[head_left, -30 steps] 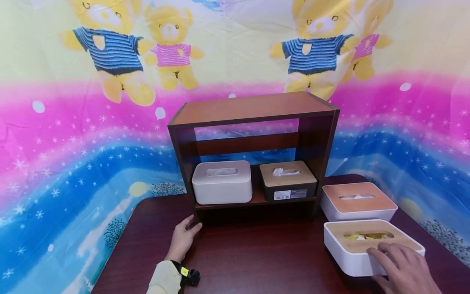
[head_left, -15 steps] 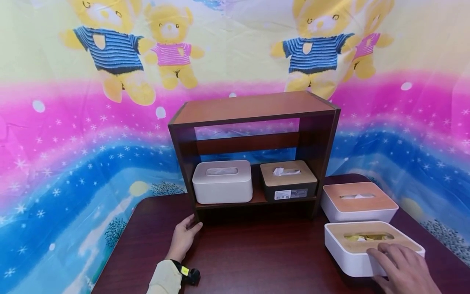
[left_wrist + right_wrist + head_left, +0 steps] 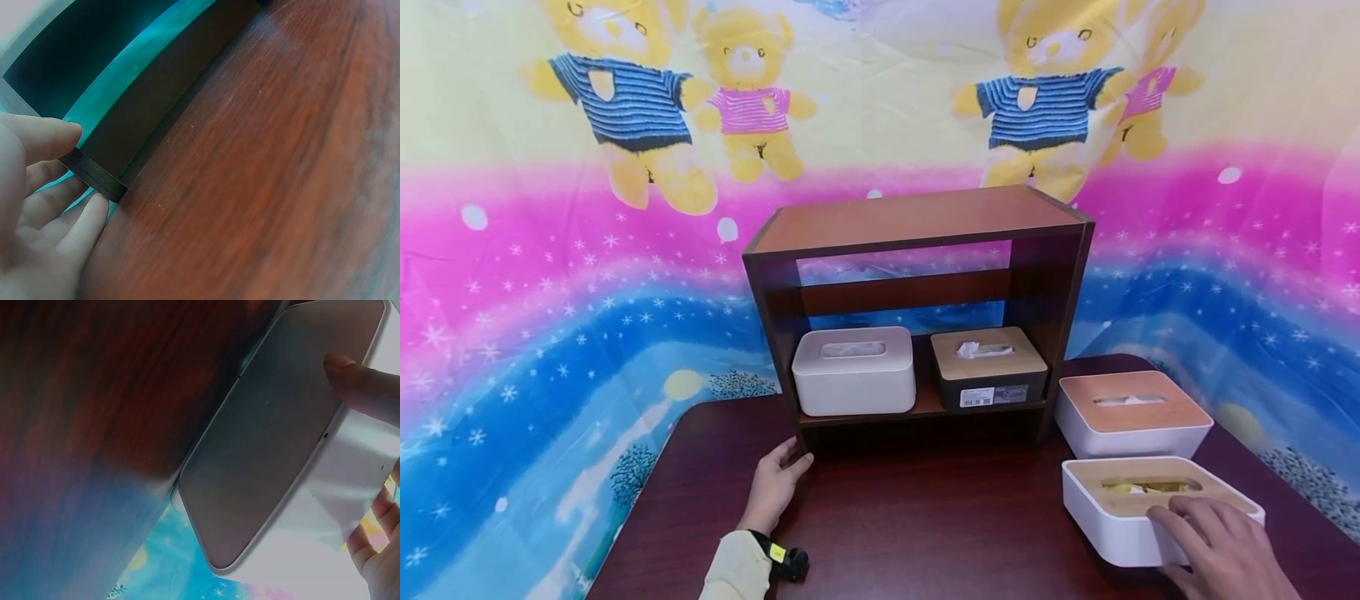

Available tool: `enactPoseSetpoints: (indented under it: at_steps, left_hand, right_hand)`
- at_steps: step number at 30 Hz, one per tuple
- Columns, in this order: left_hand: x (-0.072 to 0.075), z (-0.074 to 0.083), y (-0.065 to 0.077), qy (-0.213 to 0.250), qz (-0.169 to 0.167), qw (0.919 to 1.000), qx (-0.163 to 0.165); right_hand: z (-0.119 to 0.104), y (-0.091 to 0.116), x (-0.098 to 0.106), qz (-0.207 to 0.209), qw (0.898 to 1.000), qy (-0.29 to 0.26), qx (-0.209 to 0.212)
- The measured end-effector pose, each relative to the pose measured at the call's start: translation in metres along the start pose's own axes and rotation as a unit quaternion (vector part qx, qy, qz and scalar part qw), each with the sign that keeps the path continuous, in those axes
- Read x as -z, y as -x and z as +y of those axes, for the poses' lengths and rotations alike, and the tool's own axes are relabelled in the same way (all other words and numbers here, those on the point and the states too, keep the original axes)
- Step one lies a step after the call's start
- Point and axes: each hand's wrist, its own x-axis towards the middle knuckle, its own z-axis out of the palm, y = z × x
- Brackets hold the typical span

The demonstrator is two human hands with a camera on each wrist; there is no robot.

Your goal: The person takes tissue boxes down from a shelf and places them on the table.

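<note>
My left hand grips the lower front end of the left side panel of a brown wooden shelf, thumb and fingers on either side. On the right, my right hand holds a white tissue box with a pale wood lid, its fingers over the near right edge. The right wrist view shows the thumb against the box's grey underside, so the box is tilted or lifted; whether its far edge touches the table cannot be told. Yellow packaging shows in its slot.
On the shelf's lower board stand a plain white tissue box and a black tissue box with a wood lid. Just behind the held box is another white one with an orange-brown lid. A bear-print cloth hangs behind the dark red table.
The far edge of the held tissue box has sunk slightly, and its right corner has shifted a little left. My left hand and the shelf stay in place.
</note>
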Motion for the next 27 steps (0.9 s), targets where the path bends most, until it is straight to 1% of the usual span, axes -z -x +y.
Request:
enactPoseSetpoints:
  at_steps: [7, 14, 20, 24, 27]
  left_hand:
    - [0.0010, -0.0001, 0.0001, -0.004, -0.001, 1.0000, 0.000]
    - [0.0003, 0.0007, 0.0013, -0.001, -0.001, 1.0000, 0.001]
    - [-0.0013, 0.0021, 0.0018, 0.005, 0.000, 1.0000, -0.005]
    - [-0.0013, 0.0027, 0.0017, 0.004, 0.000, 1.0000, 0.000]
    - [-0.0015, 0.0030, 0.0016, 0.005, 0.001, 1.0000, 0.005]
  right_hand:
    - [0.0070, 0.0034, -0.0066, -0.017, 1.000, 0.003, -0.001]
    - [0.0089, 0.0016, -0.0050, -0.010, 1.000, -0.005, 0.019]
    - [0.0088, 0.0059, -0.0070, -0.038, 0.999, 0.001, -0.010]
    - [0.0072, 0.0073, -0.0071, -0.034, 0.999, 0.005, -0.013]
    - [0.0077, 0.0080, -0.0079, -0.040, 0.999, 0.009, -0.014]
